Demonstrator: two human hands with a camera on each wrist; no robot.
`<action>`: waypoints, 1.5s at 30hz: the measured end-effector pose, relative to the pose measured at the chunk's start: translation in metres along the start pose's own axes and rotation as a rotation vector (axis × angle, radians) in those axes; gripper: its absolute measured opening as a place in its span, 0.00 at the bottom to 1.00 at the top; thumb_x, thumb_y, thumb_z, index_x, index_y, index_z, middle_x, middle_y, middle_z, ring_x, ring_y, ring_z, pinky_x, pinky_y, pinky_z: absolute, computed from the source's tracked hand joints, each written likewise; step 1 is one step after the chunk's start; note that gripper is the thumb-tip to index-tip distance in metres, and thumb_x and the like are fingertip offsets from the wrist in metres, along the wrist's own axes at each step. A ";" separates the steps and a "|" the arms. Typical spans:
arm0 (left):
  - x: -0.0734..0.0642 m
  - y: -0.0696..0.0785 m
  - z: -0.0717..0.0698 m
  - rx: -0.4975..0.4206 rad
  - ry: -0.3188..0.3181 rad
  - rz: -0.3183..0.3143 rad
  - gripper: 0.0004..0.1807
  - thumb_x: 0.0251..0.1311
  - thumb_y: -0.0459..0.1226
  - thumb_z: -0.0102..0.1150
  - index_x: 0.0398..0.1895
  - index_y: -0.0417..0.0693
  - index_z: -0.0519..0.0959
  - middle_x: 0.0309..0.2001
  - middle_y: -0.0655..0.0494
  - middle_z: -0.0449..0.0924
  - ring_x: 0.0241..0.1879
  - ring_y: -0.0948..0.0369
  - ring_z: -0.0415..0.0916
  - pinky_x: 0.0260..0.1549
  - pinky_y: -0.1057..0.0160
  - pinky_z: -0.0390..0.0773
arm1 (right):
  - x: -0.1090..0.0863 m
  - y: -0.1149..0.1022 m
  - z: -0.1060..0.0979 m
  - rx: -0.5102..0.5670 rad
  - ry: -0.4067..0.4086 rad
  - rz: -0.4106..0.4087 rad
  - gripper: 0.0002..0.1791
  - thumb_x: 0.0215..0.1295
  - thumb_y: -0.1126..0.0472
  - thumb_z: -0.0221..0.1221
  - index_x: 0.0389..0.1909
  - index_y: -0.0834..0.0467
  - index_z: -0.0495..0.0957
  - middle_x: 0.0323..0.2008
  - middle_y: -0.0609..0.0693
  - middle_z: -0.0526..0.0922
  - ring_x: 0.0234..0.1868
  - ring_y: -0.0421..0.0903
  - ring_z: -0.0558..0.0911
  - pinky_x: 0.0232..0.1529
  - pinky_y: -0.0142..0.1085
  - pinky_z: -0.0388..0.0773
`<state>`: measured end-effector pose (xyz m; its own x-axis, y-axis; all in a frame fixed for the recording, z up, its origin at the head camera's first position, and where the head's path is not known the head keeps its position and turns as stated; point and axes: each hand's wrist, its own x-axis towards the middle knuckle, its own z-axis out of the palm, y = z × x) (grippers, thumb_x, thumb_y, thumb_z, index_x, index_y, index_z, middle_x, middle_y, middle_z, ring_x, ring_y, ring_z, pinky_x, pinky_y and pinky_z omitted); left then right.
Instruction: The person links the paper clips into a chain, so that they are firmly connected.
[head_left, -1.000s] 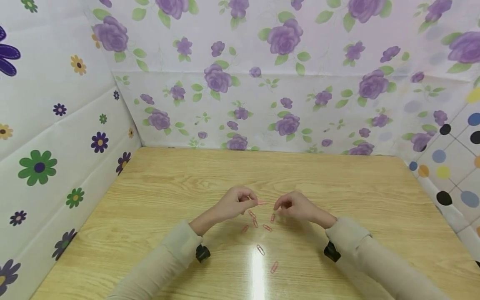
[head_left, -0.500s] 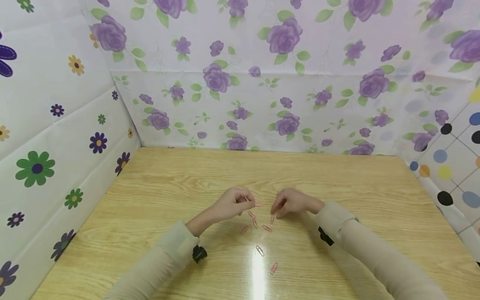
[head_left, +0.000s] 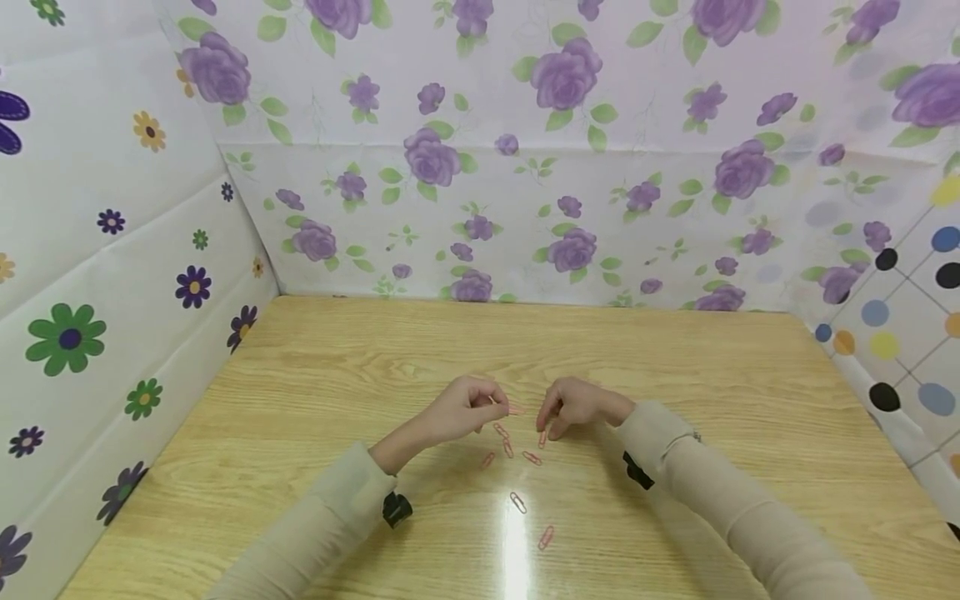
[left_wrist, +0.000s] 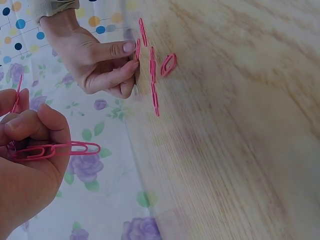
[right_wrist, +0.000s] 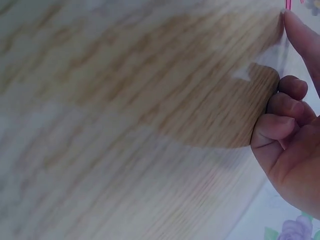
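Note:
Several pink paper clips lie on the wooden table, among them two end to end (head_left: pixel 507 447) between the hands. My left hand (head_left: pixel 468 408) holds linked pink paper clips (left_wrist: pixel 82 148), which lie along its curled fingers in the left wrist view. A thin pink end (left_wrist: pixel 18 92) sticks up between its fingertips. My right hand (head_left: pixel 573 406) is down at the table, its thumb and forefinger pinching one upright-lying paper clip (head_left: pixel 542 441). In the right wrist view, a fingertip meets that clip's end (right_wrist: pixel 288 4), and the other fingers are curled against the table.
Nearer me lie loose paper clips, one by the glare (head_left: pixel 517 502) and another to its right (head_left: pixel 546 537). The wooden table (head_left: pixel 360 333) meets a purple-flowered sheet (head_left: pixel 480 225) at the back. Patterned sheets stand at both sides.
My right hand has moved left and down onto a paper clip, and its fingertips have closed at it. The left hand has stayed nearly still with its linked clips.

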<state>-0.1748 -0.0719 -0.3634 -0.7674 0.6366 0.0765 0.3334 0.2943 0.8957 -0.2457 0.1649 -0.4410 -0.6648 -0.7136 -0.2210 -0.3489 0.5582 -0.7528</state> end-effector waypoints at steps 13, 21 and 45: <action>0.010 -0.032 0.004 -0.016 0.011 -0.022 0.07 0.61 0.33 0.53 0.32 0.39 0.80 0.09 0.60 0.60 0.10 0.66 0.53 0.12 0.70 0.58 | -0.004 0.001 0.004 -0.040 0.018 -0.008 0.04 0.48 0.71 0.65 0.21 0.61 0.80 0.24 0.45 0.75 0.22 0.37 0.67 0.24 0.28 0.65; 0.010 -0.034 0.004 0.001 -0.013 -0.004 0.07 0.62 0.33 0.52 0.33 0.38 0.79 0.12 0.60 0.62 0.12 0.67 0.55 0.14 0.70 0.61 | -0.015 0.003 -0.004 0.036 -0.037 -0.018 0.04 0.57 0.70 0.57 0.27 0.63 0.80 0.21 0.48 0.77 0.20 0.38 0.66 0.24 0.30 0.65; 0.014 -0.039 0.006 0.044 -0.058 0.117 0.07 0.63 0.31 0.51 0.30 0.38 0.77 0.16 0.57 0.67 0.13 0.68 0.58 0.14 0.71 0.60 | -0.047 -0.027 -0.013 0.311 0.147 0.070 0.14 0.66 0.63 0.48 0.28 0.67 0.78 0.13 0.47 0.61 0.16 0.42 0.59 0.22 0.35 0.61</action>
<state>-0.1955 -0.0704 -0.3996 -0.6894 0.7080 0.1528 0.4433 0.2456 0.8621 -0.2129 0.1888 -0.4021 -0.7758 -0.5969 -0.2046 -0.0956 0.4318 -0.8969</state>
